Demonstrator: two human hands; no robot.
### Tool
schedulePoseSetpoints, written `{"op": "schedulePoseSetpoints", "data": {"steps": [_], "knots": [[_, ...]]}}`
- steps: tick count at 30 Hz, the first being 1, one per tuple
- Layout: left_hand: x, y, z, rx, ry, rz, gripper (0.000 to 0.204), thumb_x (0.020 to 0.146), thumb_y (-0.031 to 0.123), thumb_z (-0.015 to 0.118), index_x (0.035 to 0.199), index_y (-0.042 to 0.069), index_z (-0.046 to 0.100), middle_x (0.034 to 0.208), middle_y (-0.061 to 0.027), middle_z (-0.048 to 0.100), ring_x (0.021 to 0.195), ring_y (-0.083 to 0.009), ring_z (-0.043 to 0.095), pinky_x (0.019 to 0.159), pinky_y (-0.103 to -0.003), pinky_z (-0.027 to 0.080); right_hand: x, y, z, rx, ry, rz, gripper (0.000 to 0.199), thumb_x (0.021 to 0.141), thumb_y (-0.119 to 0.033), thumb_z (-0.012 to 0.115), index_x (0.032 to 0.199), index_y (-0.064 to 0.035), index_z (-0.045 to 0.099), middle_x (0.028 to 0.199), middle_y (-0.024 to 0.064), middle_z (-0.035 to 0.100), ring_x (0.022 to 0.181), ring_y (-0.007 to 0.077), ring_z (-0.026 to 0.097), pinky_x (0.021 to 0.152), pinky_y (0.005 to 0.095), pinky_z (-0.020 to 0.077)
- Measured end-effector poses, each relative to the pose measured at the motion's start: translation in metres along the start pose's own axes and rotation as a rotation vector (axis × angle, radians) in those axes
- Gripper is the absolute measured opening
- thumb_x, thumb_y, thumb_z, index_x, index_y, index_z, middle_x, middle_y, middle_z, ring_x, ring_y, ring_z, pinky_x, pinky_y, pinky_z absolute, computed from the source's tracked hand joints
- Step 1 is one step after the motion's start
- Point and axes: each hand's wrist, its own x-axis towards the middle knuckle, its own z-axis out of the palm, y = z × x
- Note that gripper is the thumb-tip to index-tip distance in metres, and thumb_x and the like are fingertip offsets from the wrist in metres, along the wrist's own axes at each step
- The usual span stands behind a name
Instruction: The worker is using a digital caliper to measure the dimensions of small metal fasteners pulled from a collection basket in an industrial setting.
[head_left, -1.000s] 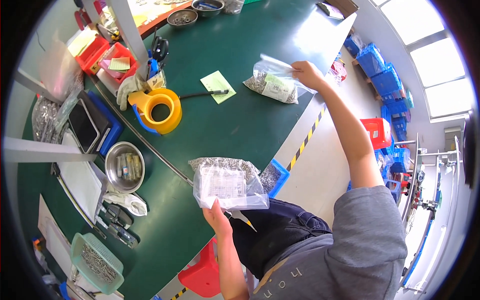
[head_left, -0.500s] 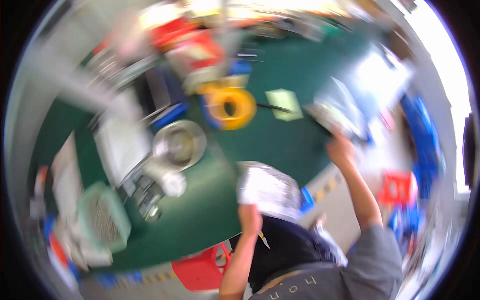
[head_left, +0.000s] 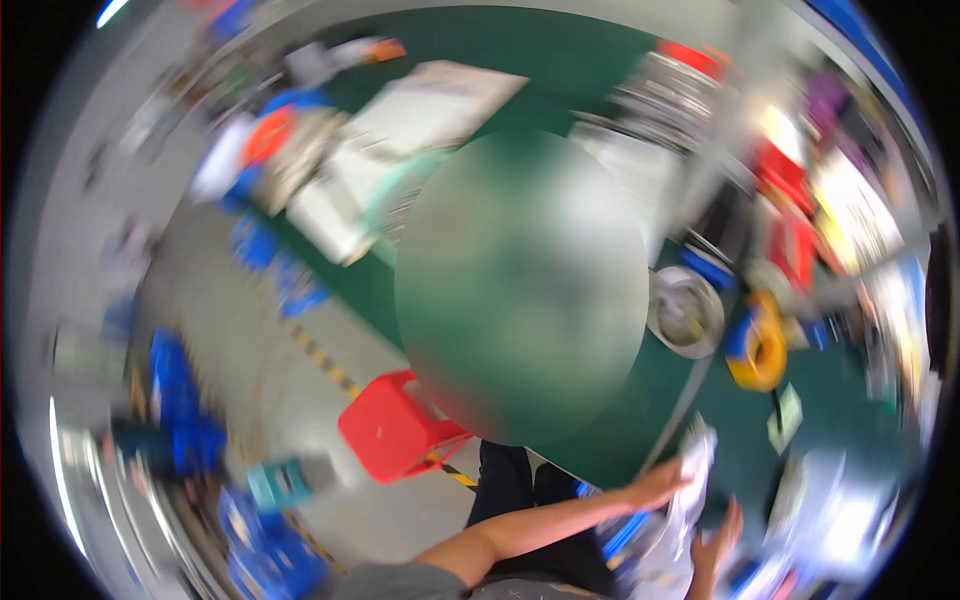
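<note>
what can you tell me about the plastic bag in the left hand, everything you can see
The plastic bag looks whitish and partly see-through, like thin crinkled film. It appears long and narrow from this angle, running up and down the picture near the edge of the green table. The left hand grips its left side; the right hand is close by on the other side, contact unclear. Blur hides its contents.
</note>
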Motion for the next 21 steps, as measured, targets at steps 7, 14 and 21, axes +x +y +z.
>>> {"op": "schedulePoseSetpoints", "data": {"steps": [7,14,21], "knots": [[-0.003,0.053,-0.027,0.160,-0.098,-0.119,0.050,0.090,0.044,0.030,0.123,0.008,0.041,0.116,-0.0056,0.050,0.105,-0.0151,0.048,0.082,-0.031,0.042,0.030,-0.080,0.030,0.557,0.248,0.197,0.071,0.067,-0.032,0.066,0.125,-0.0015,0.038,0.128,0.0182,0.039,0.118,0.0340,0.037,0.096,0.0395,0.0292],[0.011,0.056,-0.008,0.339,-0.019,0.070,0.032,0.088,0.015,0.042,0.117,0.000,0.045,0.106,-0.0093,0.054,0.092,-0.0144,0.051,0.077,-0.025,0.039,0.045,-0.035,0.021,1.349,0.435,0.828,0.032,0.091,-0.028,0.044,0.095,0.0002,0.058,0.084,-0.0029,0.055,0.079,0.0079,0.046,0.071,0.0244,0.0380],[-0.004,0.040,-0.043,0.434,0.100,-0.002,0.027,0.087,0.010,0.044,0.111,0.000,0.049,0.100,-0.0083,0.056,0.086,-0.0132,0.054,0.071,-0.024,0.042,0.049,-0.032,0.041,1.499,0.511,0.861,0.032,0.090,-0.028,0.046,0.096,0.0012,0.058,0.086,-0.0010,0.056,0.080,0.0075,0.047,0.072,0.0226,0.0375]]}}
